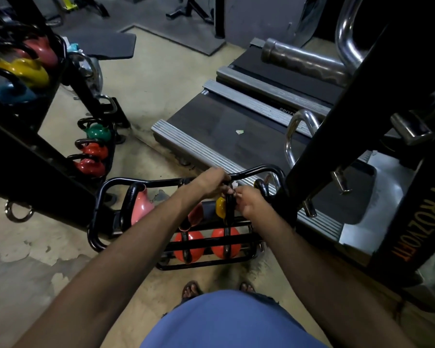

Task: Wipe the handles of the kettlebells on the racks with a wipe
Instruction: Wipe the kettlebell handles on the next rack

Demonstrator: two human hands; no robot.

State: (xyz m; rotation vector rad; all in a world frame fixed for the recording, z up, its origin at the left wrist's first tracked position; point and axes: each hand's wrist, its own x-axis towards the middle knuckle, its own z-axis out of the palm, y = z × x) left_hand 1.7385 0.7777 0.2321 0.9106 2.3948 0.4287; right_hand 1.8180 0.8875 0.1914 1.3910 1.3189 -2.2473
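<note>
Orange lettering [423, 223] on black post [357, 126] reads "PROZYOFIT". Left hand [211, 182] grips yellow kettlebell [220, 206] handle [229, 209]; right hand [252, 202] pinches white wipe [234, 185] against it.

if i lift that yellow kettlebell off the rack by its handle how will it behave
Probably heavy for its size: the yellow kettlebell looks solid metal. Its rounded body may swing under the black handle, which could be slick where the wipe touches.

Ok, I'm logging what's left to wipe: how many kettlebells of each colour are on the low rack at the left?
Green kettlebell: 1
Red kettlebells: 2
Total: 3
</note>
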